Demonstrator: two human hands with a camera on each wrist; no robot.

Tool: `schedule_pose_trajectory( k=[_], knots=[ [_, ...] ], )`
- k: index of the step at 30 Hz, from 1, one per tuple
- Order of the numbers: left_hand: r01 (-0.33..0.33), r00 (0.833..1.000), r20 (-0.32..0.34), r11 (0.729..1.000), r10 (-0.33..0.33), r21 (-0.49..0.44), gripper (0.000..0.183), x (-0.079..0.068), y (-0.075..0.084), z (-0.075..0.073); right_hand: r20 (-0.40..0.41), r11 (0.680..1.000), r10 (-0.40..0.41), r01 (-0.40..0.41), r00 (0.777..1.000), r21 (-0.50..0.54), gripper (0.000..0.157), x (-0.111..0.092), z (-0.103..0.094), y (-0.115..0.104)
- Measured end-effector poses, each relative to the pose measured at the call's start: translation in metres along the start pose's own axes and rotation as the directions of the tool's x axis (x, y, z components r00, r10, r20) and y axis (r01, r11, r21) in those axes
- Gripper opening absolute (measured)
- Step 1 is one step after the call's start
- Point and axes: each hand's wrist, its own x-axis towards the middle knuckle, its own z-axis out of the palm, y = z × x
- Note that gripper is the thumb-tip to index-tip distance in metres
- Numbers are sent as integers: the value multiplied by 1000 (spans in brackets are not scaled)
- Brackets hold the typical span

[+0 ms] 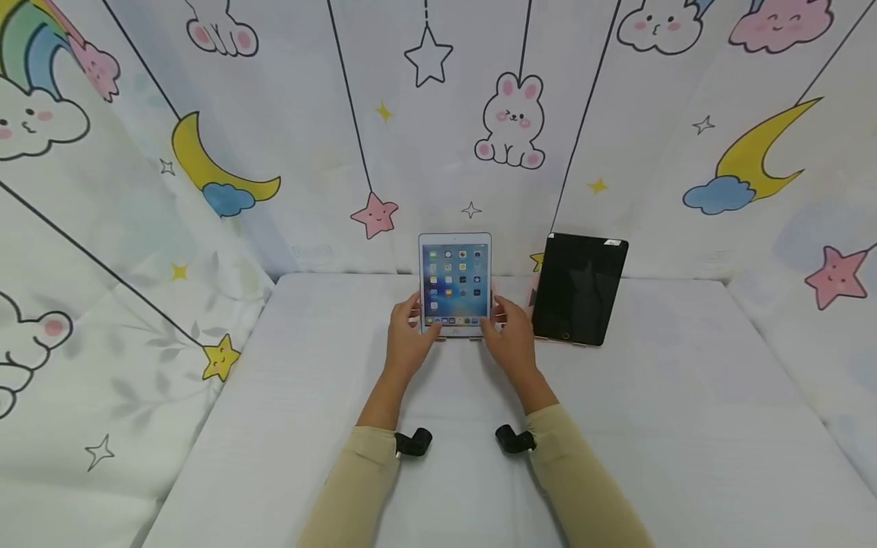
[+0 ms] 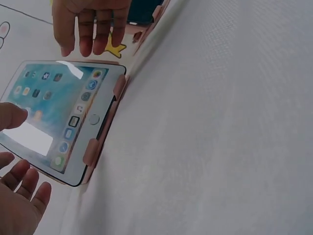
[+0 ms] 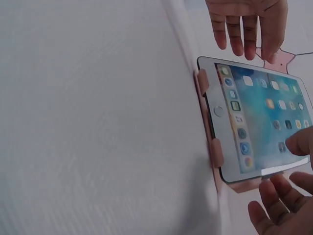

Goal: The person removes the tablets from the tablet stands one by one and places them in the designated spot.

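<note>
Evidently we had both hands about the white tablet, which leaned in its rose-pink stand close to the middle of the back edge of the white table, its screen lit with rows of app icons. Our left hand flanked one long side and our right hand the other, thumbs over the front and the remaining fingers loosely spread beside the edges; neither clasped anything, and we could not tell whether a thumb met the glass. The home button sat at the lower end, between the stand's two front lips. As we judged it, handling the tablet well asked for equal pressure from both sides, so that neither bottom corner twisted against its lip. We thought the thumbs belonged on the bare border, since one laid on the icons or that button could set off a stray tap. Any lift, to our mind, needed to follow the tablet's lean until both lips were cleared; a pull straight toward the table's front edge would likely drag the stand along. The black tablet, its screen dark, stood just beside our right hand, toward the back right corner, so we reckoned those knuckles needed care.
</note>
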Motion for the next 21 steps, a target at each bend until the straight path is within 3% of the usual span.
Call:
schedule_pose_trajectory(
  k=[6,12,18,21],
  knots=[
    [40,999,-14,997,-41,-61,64,4,-11,3,-33,985,95,-89,995,149,48,2,11,-1],
    [57,997,-45,994,-61,-94,60,6,-15,8,-32,973,136,-127,990,191,45,4,15,7],
    [88,986,-126,979,-112,-183,46,11,-23,13,-76,966,150,-130,986,225,39,7,22,13],
    [109,968,-203,976,-148,-190,32,15,-23,16,-122,964,165,-134,979,231,35,9,26,12]
  ],
)
